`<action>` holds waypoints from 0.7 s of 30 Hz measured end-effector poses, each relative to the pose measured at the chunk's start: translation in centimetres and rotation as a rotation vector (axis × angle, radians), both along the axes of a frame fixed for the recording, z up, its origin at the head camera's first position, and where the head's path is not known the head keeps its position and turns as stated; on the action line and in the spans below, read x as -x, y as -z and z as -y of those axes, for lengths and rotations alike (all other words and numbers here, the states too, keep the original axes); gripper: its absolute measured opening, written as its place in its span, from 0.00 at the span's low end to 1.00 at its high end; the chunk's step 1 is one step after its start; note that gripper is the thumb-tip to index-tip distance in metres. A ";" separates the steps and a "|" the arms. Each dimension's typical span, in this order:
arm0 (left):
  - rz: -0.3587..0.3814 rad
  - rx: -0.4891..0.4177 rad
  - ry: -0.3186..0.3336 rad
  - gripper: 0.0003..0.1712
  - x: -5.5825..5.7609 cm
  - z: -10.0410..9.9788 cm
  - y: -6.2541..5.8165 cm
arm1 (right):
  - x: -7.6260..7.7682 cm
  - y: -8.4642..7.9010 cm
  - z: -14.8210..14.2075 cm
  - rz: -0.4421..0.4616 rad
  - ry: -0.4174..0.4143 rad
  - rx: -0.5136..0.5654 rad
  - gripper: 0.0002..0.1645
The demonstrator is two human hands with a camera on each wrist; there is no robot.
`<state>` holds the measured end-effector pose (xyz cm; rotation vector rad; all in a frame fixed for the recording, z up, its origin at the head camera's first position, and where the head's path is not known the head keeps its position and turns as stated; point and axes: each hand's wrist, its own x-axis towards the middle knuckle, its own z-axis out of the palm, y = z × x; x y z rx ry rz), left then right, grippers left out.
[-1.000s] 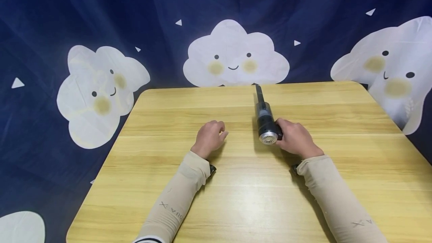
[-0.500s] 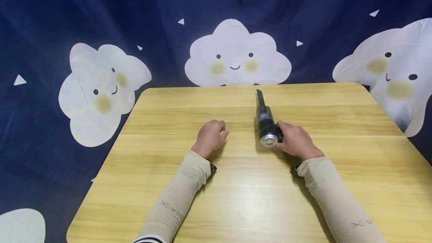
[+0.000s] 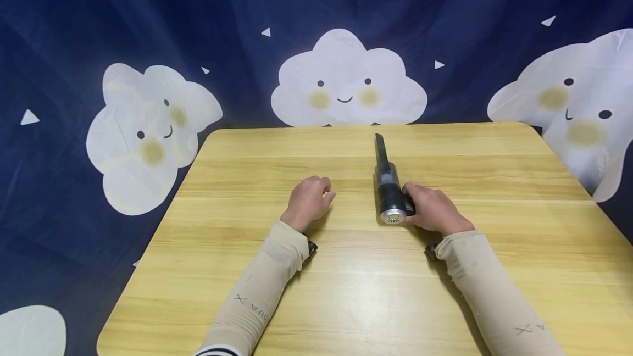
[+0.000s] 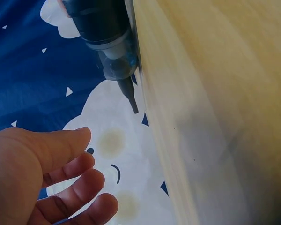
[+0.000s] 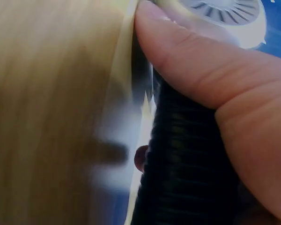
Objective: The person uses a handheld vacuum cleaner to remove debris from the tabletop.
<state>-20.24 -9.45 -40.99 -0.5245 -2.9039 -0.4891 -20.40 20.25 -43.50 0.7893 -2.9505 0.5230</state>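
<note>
My right hand (image 3: 435, 209) grips the handle of a black handheld vacuum cleaner (image 3: 389, 194), right of the table's middle. Its narrow nozzle points to the far edge, and its silver vented end faces me. A see-through dust cup sits between the nozzle and the body. In the right wrist view my thumb (image 5: 192, 56) lies along the ribbed black handle (image 5: 187, 159). My left hand (image 3: 309, 202) rests at the table's middle, fingers loosely curled and holding nothing. Beyond those fingers (image 4: 79, 187), the left wrist view shows the vacuum cleaner (image 4: 105, 28) and its nozzle.
The light wooden table (image 3: 222, 180) has rounded corners. Behind it hangs a dark blue curtain (image 3: 237, 4) printed with white clouds and small triangles. Beige sleeves cover both forearms, with a small dark device at each wrist.
The vacuum cleaner has come a little toward me, its nozzle drawing back from the far table edge. My right hand has shifted slightly with it. My left hand stays in place.
</note>
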 end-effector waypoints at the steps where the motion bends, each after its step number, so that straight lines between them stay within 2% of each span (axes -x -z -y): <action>1: -0.003 0.000 0.001 0.08 0.0 0.0 0.0 | 0.0 0.0 0.0 0.012 -0.001 0.003 0.38; 12: -0.006 0.007 -0.005 0.09 -0.2 0.2 0.0 | -0.1 -0.4 -0.1 0.113 -0.013 0.051 0.35; 18: -0.037 0.042 -0.010 0.09 -0.2 0.2 0.1 | -0.2 -2.2 -0.6 0.201 -0.013 0.101 0.35; 21: -0.058 0.044 -0.014 0.09 -0.2 0.2 0.1 | -0.4 -3.2 -1.2 0.173 0.007 0.114 0.28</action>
